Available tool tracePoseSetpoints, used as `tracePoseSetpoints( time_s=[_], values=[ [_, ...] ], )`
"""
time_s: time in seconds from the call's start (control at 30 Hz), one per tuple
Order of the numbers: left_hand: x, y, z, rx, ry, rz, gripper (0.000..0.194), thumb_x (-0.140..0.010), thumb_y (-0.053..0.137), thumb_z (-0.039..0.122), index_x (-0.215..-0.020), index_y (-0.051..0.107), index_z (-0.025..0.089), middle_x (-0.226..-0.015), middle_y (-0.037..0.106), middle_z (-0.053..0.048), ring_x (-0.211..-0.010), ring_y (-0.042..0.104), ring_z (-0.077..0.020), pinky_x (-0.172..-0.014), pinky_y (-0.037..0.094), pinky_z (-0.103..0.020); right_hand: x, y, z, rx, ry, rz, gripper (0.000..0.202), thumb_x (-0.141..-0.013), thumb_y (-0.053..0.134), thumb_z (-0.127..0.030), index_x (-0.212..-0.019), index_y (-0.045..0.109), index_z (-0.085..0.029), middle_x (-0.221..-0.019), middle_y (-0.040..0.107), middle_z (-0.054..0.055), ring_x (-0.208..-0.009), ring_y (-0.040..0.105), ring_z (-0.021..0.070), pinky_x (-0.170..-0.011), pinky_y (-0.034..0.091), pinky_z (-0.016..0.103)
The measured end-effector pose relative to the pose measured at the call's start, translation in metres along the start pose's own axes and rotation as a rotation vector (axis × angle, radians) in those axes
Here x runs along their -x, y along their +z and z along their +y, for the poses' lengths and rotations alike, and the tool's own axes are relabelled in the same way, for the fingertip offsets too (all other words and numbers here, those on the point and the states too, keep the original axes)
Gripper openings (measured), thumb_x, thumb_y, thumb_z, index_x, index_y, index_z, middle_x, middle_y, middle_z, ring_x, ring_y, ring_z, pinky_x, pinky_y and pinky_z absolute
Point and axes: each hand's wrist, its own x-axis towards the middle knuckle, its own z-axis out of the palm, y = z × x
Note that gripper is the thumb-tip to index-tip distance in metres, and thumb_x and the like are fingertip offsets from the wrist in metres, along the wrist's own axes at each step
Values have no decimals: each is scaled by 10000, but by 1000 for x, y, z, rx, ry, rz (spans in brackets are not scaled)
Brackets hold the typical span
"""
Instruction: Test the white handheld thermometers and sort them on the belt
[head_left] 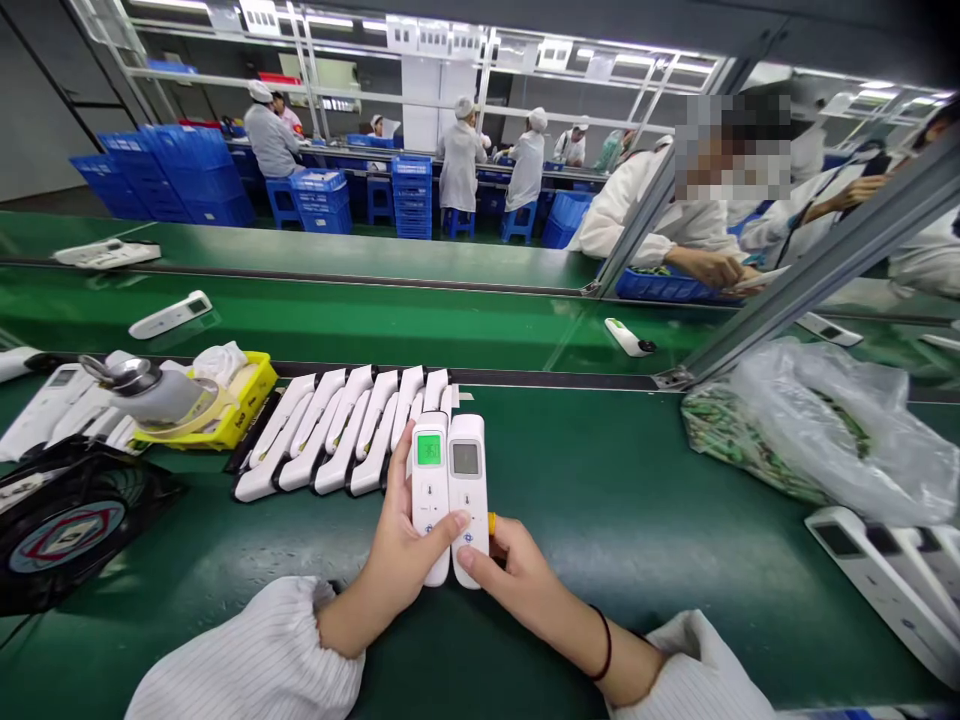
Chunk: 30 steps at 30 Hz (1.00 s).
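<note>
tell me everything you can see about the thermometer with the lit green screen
The handheld thermometer is slim and white, apparently plastic, with rounded ends. Its backlit screen shows dark digits, too small to read surely; below is a small thermometer symbol. It points screen-up toward the camera, above the green workbench, side by side with a second thermometer whose screen is grey. The left hand grips it, thumb crossing its lower front.

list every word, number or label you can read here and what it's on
"360", digits blurry, any decimal point unclear: green screen of one held device.
Grey screen beside it: nothing readable.
Too small or blurred: markings below both screens, the round red-and-blue label, marks on the yellow tray, hanging sheets.
</note>
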Motion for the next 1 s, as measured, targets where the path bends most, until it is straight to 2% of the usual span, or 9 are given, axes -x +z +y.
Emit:
tracePoseSetpoints(
  time_s=[0.17,0.3,0.47,0.6,0.83,0.93,1.0],
  values=[
    [2,7,-2,-11,-6,-12,945,-756,712,258,-1457,83,335,-1443,370,-114,-1204,507,-310,-928,494,-421,-4,1,7,-24,156,-124,522,-690,634,-640,-775,567,-128,-413,455,-67,-349,390,53,-348,280,172],
    [5,11,-2,-36,-3,-13,937,-749,718,260,-1455,104,308,-1455,350,-112,-1196,511,-286,-924,501,-371,-4,2,6,-31,188,-115,551,-667,656,-636,-833,580,-117,-376,448,-77,-313,384,55,-313,260,163],
    [4,10,-5,-26,-3,-29,938,-749,718,260,-1452,100,325,-1449,365,-107,-1148,548,-274,-855,537,-338,-3,3,3,-49,161,-118,550,-669,689,-590,-910,595,-105,-389,461,-81,-316,391,53,-309,268,157],
    [3,9,-4,-37,-13,-17,939,-748,718,268,-1453,100,320,-1433,386,-118,-1095,583,-264,-794,558,-313,-4,3,2,-59,148,-115,530,-676,695,-575,-899,602,-103,-389,457,-81,-317,390,49,-308,268,151],
    [3,10,-5,-56,10,-36,907,-755,711,245,-1450,131,311,-1478,332,-97,-1152,552,-249,-842,543,-288,-3,3,6,-56,144,-78,534,-677,699,-577,-905,625,-100,-463,491,-61,-349,416,40,-329,313,146],
    [3,9,-5,-53,1,-49,920,-772,696,250,-1458,91,345,-1479,345,-74,-1147,558,-246,-860,538,-305,-4,2,7,-50,144,-41,544,-658,715,-577,-916,638,-105,-537,536,-39,-394,443,42,-369,365,156],
    [4,5,-3,-48,-28,-89,893,-814,653,269,-1461,48,387,-1500,316,-35,-1221,500,-255,-941,497,-341,-5,1,7,-58,127,-31,543,-649,726,-570,-920,646,-107,-578,568,-22,-427,462,48,-400,389,165]
  ],
)
